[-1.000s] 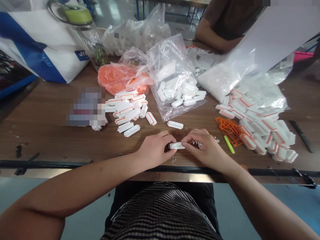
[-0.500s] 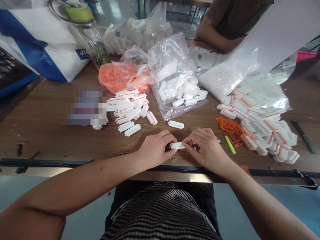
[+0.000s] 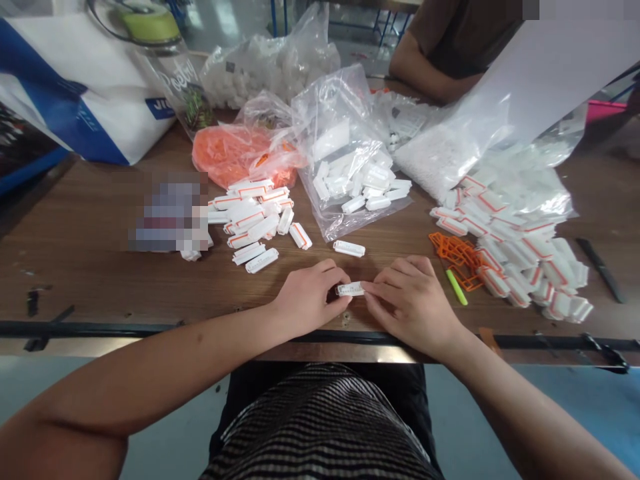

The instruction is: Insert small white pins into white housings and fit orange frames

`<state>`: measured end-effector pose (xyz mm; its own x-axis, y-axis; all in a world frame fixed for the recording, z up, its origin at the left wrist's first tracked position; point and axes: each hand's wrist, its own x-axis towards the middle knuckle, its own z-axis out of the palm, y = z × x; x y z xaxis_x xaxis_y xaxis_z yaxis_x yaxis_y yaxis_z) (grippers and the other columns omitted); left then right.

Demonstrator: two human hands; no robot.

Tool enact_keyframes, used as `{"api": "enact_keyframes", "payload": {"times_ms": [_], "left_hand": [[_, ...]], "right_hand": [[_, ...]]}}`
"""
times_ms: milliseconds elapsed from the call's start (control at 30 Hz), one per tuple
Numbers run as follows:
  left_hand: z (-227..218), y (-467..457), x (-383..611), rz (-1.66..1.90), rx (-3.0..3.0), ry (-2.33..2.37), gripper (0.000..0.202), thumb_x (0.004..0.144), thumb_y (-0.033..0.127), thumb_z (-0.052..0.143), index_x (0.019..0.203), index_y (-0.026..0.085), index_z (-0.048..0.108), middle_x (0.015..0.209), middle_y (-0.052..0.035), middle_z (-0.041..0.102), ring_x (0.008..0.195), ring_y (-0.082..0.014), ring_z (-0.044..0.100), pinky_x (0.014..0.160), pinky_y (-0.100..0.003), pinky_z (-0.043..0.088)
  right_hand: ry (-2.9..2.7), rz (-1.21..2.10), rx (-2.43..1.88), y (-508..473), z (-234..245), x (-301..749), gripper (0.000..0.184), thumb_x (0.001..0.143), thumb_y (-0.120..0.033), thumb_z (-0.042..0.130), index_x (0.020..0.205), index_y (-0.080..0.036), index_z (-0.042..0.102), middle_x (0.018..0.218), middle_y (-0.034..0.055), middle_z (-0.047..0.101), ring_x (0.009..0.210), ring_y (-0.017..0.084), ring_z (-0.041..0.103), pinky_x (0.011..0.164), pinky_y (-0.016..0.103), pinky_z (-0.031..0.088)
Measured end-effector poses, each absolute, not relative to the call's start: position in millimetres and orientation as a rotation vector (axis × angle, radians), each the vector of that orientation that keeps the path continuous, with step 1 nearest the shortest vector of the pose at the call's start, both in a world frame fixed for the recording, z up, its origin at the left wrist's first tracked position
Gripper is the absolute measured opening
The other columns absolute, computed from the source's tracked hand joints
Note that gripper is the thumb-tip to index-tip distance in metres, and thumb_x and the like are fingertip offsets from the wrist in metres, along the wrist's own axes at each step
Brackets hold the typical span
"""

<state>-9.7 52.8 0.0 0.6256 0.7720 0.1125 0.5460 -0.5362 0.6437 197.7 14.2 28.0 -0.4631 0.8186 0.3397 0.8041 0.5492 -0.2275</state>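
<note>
Between my two hands, just above the table's near edge, is a small oblong white plastic casing (image 3: 351,289) with fine detail along its face. My left hand (image 3: 311,295) is closed on its left end, thumb and fingers pinching it. At the right end, the thumb and index finger of my right hand (image 3: 414,297) pinch the same casing. A similar white casing (image 3: 349,249) lies on the table just beyond. Left of it is a pile of white casings (image 3: 257,220), several with orange strips. Orange frames (image 3: 453,257) lie to the right of my right hand.
A larger heap of orange-trimmed casings (image 3: 533,263) lies right, with a lime-green stick (image 3: 457,287) and a dark tool (image 3: 600,270) nearby. Behind are a clear bag of casings (image 3: 345,100), an orange-filled bag (image 3: 225,157), a bottle (image 3: 187,87) and another person's arm (image 3: 425,70).
The right fingers have shifted slightly against the casing's right end, and the back of the hand has turned a little. The whole view has drifted slightly; the other things lie as before.
</note>
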Motion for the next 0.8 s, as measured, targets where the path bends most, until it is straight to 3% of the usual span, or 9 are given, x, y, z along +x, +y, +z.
{"api": "enact_keyframes", "payload": {"times_ms": [367, 567, 800], "left_hand": [[1.7, 52.6, -9.5, 0.508, 2.305, 1.029, 0.012, 0.086, 0.026, 0.064, 0.096, 0.02, 0.065, 0.09, 0.0006, 0.062, 0.063, -0.0107, 0.055, 0.064, -0.027, 0.047], [2.2, 52.5, -9.7, 0.52, 2.305, 1.021, 0.012, 0.085, 0.026, 0.064, 0.095, 0.02, 0.065, 0.089, 0.0003, 0.062, 0.063, -0.0108, 0.055, 0.063, -0.026, 0.046], [2.8, 52.9, -9.1, 0.507, 2.304, 1.031, 0.012, 0.085, 0.024, 0.065, 0.096, 0.02, 0.065, 0.087, 0.0011, 0.061, 0.062, -0.0106, 0.054, 0.064, -0.026, 0.047]], "right_hand": [[-2.1, 0.5, -1.8, 41.4, 21.4, 239.1, 0.016, 0.082, -0.028, 0.062, 0.072, -0.026, 0.075, 0.073, 0.0004, 0.073, 0.073, 0.019, 0.064, 0.074, 0.036, 0.044], [-2.21, 0.416, -1.722, 41.4, 22.0, 233.8, 0.016, 0.084, -0.027, 0.06, 0.08, -0.025, 0.075, 0.081, 0.0016, 0.073, 0.08, 0.02, 0.063, 0.081, 0.039, 0.041], [-2.243, 0.375, -1.908, 46.1, 26.1, 231.6, 0.022, 0.082, -0.026, 0.057, 0.062, -0.021, 0.067, 0.07, 0.0013, 0.069, 0.072, 0.019, 0.062, 0.078, 0.038, 0.039]]}}
